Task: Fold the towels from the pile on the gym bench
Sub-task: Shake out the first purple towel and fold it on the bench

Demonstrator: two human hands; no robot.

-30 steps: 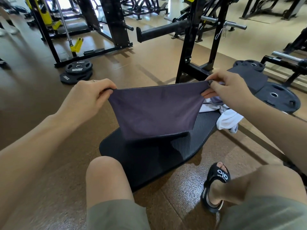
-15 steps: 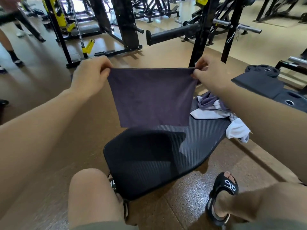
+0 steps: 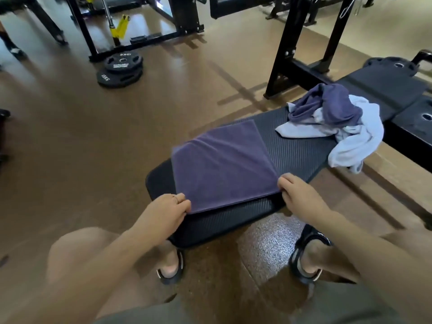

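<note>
A dark purple towel (image 3: pixel 222 167) lies flat and folded on the near end of the black ribbed gym bench (image 3: pixel 297 146). My left hand (image 3: pixel 163 212) pinches its near left corner. My right hand (image 3: pixel 298 195) pinches its near right corner. Both corners rest low, at the bench surface. Farther along the bench sits the pile: a crumpled purple towel (image 3: pixel 327 104) on top of a pale blue-white towel (image 3: pixel 355 139) that hangs over the bench's right edge.
A black rack upright (image 3: pixel 287 43) stands just behind the bench. Weight plates (image 3: pixel 120 71) lie on the brown floor to the far left, and more plates (image 3: pixel 397 66) at the right. My knees and sandalled feet (image 3: pixel 308 251) are below the bench end.
The towel was held up in the air, stretched between both hands. It has come down and now lies flat on the bench, with both hands lowered to its near corners.
</note>
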